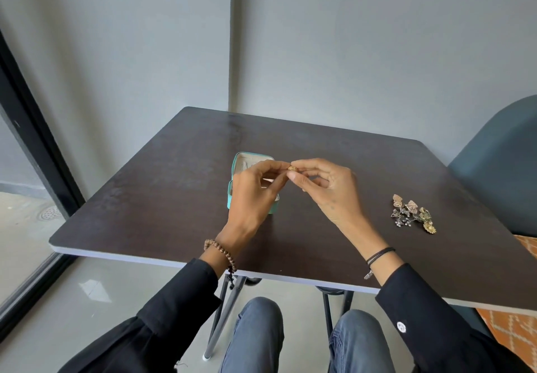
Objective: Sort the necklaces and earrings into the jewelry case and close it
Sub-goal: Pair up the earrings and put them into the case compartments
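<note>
Dark tabletop (174, 192) scene: both the left hand (255, 189) and right hand (331, 189) pinch a tiny gold earring (292, 168) above the open teal jewelry case (250, 198), so one fumble probably bounces it onto the floor.

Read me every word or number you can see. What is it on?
None can be read.
The case and the earring show no label.
The white button on the right sleeve bears a dark mark, too small to read.
</note>
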{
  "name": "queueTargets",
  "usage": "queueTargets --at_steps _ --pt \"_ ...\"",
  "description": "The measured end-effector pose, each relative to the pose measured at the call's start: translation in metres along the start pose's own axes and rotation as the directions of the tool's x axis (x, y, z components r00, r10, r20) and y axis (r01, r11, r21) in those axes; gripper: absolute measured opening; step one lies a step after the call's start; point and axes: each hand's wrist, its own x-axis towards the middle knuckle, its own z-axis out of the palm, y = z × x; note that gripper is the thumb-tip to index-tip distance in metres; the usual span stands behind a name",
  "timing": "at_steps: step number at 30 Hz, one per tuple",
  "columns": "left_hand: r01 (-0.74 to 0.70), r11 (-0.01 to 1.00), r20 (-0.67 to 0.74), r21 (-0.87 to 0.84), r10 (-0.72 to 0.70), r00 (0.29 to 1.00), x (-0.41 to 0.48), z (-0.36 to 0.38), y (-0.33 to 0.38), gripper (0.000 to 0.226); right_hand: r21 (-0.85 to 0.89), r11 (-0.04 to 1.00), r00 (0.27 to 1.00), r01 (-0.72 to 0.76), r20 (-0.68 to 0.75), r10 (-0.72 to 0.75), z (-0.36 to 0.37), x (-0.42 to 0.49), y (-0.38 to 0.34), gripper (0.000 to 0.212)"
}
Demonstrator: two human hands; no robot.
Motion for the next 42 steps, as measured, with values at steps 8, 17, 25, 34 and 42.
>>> queueTargets --at_steps 8,17,25,34,42 --pt "0.068 0.95 -0.029 0.303 -0.062 0.998 0.012 -0.029 -0.024 0.013 -0.039 0.996 0.99 -0.077 0.112 0.081 0.011 0.011 0.008 0.017" --pt "0.195 0.921 -0.001 0.338 -0.207 0.978 0.002 -0.051 -0.051 0.029 -0.2 0.974 0.971 -0.108 0.187 0.146 0.023 0.018 0.027 0.02" --pt "0.202 0.942 0.018 0.268 -0.215 0.976 -0.015 -0.052 -0.062 0.031 -0.278 0.954 0.934 -0.117 0.295 0.2 0.025 0.02 0.027 0.017" --pt "0.204 0.945 0.015 0.254 -0.214 0.977 -0.016 -0.052 -0.065 0.03 -0.355 0.929 0.927 -0.105 0.303 0.221 0.029 0.018 0.028 0.017" --pt "0.204 0.941 0.012 0.27 -0.215 0.976 -0.017 -0.052 -0.062 0.028 -0.557 0.828 0.916 0.068 0.364 0.17 0.04 0.01 0.028 0.026"
